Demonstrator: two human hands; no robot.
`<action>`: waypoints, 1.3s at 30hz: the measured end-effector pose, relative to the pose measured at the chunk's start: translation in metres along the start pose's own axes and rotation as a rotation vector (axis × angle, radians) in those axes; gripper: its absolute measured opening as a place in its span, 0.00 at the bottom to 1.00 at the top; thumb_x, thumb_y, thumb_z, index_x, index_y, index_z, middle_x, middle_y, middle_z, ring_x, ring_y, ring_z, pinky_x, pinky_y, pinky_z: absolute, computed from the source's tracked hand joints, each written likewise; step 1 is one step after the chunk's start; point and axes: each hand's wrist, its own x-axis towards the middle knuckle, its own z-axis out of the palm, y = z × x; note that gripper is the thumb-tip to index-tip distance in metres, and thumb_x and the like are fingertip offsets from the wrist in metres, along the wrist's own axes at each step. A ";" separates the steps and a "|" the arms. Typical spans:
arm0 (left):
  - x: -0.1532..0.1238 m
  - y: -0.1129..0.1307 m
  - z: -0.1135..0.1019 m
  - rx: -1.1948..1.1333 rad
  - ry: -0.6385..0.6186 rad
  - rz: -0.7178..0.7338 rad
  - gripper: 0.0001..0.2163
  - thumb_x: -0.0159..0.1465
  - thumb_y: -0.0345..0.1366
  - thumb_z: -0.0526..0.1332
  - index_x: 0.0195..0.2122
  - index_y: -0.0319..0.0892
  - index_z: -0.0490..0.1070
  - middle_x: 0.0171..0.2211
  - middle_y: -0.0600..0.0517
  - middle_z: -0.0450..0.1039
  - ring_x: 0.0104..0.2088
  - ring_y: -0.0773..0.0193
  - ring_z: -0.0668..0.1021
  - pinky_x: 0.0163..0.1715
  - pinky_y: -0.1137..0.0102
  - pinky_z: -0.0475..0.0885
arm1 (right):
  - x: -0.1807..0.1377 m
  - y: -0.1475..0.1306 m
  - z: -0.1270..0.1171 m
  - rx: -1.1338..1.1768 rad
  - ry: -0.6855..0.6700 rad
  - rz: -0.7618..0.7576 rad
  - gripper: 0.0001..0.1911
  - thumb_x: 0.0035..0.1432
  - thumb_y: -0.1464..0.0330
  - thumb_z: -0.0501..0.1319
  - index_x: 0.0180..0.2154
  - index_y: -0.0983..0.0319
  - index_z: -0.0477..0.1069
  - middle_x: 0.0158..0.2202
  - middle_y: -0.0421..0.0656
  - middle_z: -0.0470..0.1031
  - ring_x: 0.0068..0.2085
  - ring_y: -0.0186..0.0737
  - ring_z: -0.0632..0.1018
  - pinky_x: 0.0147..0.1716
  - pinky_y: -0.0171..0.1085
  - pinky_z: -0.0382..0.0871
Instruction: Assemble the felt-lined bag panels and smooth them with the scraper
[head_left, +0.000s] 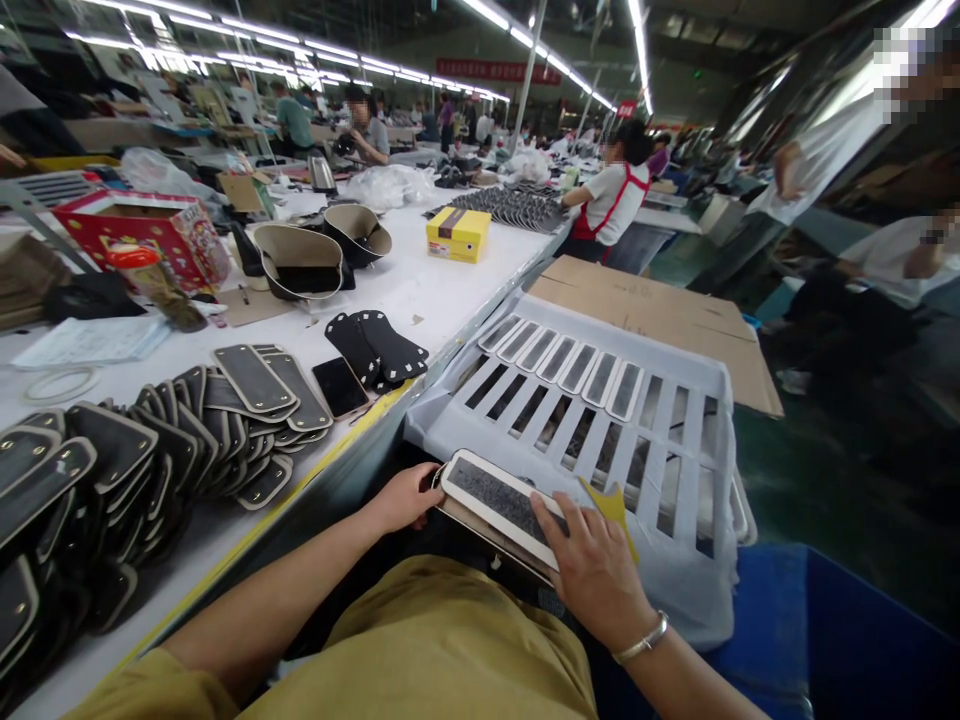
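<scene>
A long, rounded panel [501,503] with a white rim and a speckled dark grey middle lies across in front of me, over a beige and black piece [491,545] near my lap. My left hand [411,497] is closed at its left end, with thumb and fingers pinching the edge there. My right hand [592,560], with a silver bangle on the wrist, grips the right end, its fingertips pressing on the grey middle. That hand's palm side is hidden. Just beyond it a yellow piece [611,512] lies on the cloth-covered slatted rack [570,455].
Several similar white-rimmed panels [559,358] line the rack's far side. On the white table at left are piled dark panels [172,430], a phone [340,387], black pieces [375,345] and a yellow box [458,235]. Cardboard [660,315] lies behind the rack; a blue bin [825,630] stands right.
</scene>
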 end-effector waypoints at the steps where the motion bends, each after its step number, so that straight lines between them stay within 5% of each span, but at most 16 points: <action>1: 0.000 0.000 0.000 0.002 -0.002 0.000 0.20 0.56 0.36 0.56 0.51 0.41 0.63 0.24 0.54 0.70 0.16 0.68 0.72 0.13 0.78 0.65 | -0.001 0.000 -0.001 0.008 -0.004 -0.020 0.38 0.47 0.71 0.62 0.60 0.60 0.54 0.55 0.53 0.62 0.44 0.55 0.67 0.40 0.51 0.63; 10: 0.004 0.002 0.004 0.016 0.017 -0.024 0.18 0.57 0.31 0.52 0.48 0.41 0.67 0.21 0.56 0.68 0.15 0.70 0.70 0.12 0.78 0.65 | -0.017 0.009 -0.004 0.189 -0.133 -0.112 0.34 0.51 0.61 0.59 0.60 0.58 0.55 0.53 0.52 0.63 0.46 0.53 0.68 0.45 0.50 0.63; 21: 0.001 0.019 -0.005 0.129 -0.046 0.050 0.17 0.56 0.31 0.51 0.46 0.42 0.69 0.22 0.55 0.69 0.14 0.72 0.69 0.11 0.79 0.63 | 0.028 0.036 -0.024 0.486 -0.497 -0.145 0.34 0.47 0.61 0.58 0.58 0.56 0.58 0.44 0.47 0.66 0.40 0.45 0.73 0.44 0.44 0.65; 29: -0.002 0.037 -0.011 0.205 -0.084 0.044 0.23 0.55 0.29 0.50 0.53 0.44 0.63 0.21 0.57 0.68 0.14 0.70 0.70 0.12 0.78 0.65 | 0.039 0.034 -0.025 0.317 -0.456 -0.157 0.36 0.43 0.63 0.60 0.57 0.57 0.60 0.43 0.50 0.66 0.40 0.50 0.72 0.42 0.45 0.63; 35: -0.005 0.041 -0.010 0.362 0.075 0.140 0.22 0.55 0.29 0.53 0.53 0.42 0.63 0.19 0.59 0.63 0.16 0.71 0.70 0.20 0.77 0.66 | 0.035 0.029 -0.022 0.191 -0.348 -0.169 0.35 0.43 0.62 0.61 0.56 0.59 0.61 0.44 0.52 0.66 0.41 0.53 0.70 0.41 0.47 0.61; 39: 0.001 0.039 -0.005 0.112 0.040 -0.071 0.23 0.54 0.27 0.51 0.53 0.40 0.62 0.20 0.59 0.63 0.13 0.73 0.68 0.14 0.79 0.63 | 0.035 0.034 -0.018 0.209 -0.352 -0.181 0.35 0.43 0.62 0.60 0.56 0.57 0.61 0.43 0.50 0.66 0.40 0.50 0.71 0.40 0.44 0.62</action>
